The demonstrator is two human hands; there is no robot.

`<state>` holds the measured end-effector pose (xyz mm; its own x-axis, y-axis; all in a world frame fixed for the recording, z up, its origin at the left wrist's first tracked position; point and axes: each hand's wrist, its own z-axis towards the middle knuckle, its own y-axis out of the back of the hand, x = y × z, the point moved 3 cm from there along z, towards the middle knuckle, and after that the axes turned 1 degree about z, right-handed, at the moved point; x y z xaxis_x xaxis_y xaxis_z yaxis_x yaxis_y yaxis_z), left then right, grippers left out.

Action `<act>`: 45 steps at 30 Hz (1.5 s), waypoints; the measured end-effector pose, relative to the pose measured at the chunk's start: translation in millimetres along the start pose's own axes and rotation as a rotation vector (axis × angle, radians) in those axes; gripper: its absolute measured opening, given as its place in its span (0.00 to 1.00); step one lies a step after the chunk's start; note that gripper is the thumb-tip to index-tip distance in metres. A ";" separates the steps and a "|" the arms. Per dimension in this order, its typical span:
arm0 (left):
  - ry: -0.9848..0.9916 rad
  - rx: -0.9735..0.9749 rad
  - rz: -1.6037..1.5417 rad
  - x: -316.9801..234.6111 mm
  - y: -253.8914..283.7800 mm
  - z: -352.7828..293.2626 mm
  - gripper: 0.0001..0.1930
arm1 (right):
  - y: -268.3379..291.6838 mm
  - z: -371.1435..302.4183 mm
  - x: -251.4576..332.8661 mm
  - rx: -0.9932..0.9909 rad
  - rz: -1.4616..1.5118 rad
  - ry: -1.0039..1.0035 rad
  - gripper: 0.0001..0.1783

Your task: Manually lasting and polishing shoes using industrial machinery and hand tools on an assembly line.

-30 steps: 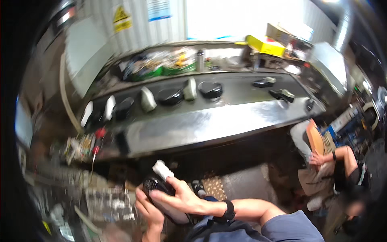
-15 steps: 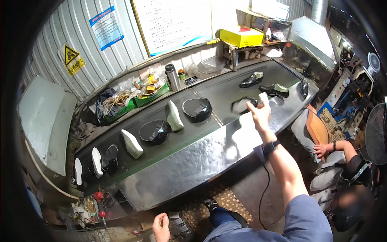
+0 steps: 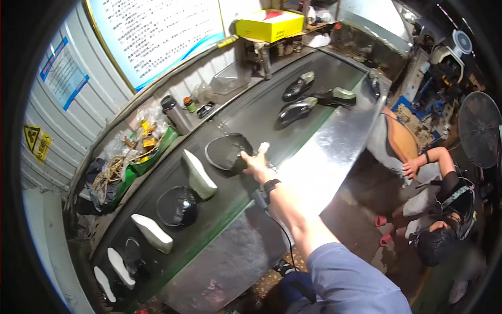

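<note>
A: What stands behind the long conveyor bench (image 3: 314,172)?

B: A corrugated grey metal wall (image 3: 42,120), with a large white notice board (image 3: 157,36) framed in yellow, a blue poster (image 3: 63,76) left of the board and a yellow warning sign (image 3: 35,142) lower still.

A: And at the bench's far end?

B: A yellow box (image 3: 269,23) on a cluttered shelf, and metal ducting (image 3: 366,29) beside it.

A: To the right of the bench?

B: A dark, stained floor (image 3: 366,199), a round fan (image 3: 478,136) near the edge, and a seated person (image 3: 434,209) bent low. The bench's steel front (image 3: 324,157) shines bright under the light.
</note>
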<state>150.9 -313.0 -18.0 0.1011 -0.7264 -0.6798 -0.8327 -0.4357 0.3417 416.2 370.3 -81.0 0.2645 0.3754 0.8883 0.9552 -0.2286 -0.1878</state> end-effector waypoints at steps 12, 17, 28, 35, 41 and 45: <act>-0.224 -0.104 0.081 -54.0 -8.2 29.8 0.16 | -70.2 -21.4 42.6 0.089 -0.718 0.712 0.37; -0.329 -0.149 0.079 -44.2 -25.4 19.3 0.14 | -140.5 -100.2 -32.0 0.251 -1.333 0.901 0.49; -0.242 0.065 0.017 -43.5 -29.5 40.5 0.19 | -30.3 -144.0 -33.4 0.335 -1.369 0.767 0.59; 0.143 0.707 -0.898 -144.7 -156.2 99.5 0.30 | 37.2 -341.0 -23.3 0.489 -1.226 0.764 0.61; 0.141 0.723 -0.990 -167.5 -197.8 96.4 0.25 | 79.5 -428.5 -0.4 0.321 -0.838 0.390 0.44; -0.014 0.237 -0.698 -157.7 -192.9 105.7 0.49 | 129.9 -430.1 0.0 0.110 -0.577 0.256 0.43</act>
<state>238.0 -58.2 -45.3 0.6449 -0.3151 -0.6963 -0.6728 -0.6662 -0.3217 483.3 -45.8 74.9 -0.3237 0.1806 0.9288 0.9460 0.0449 0.3210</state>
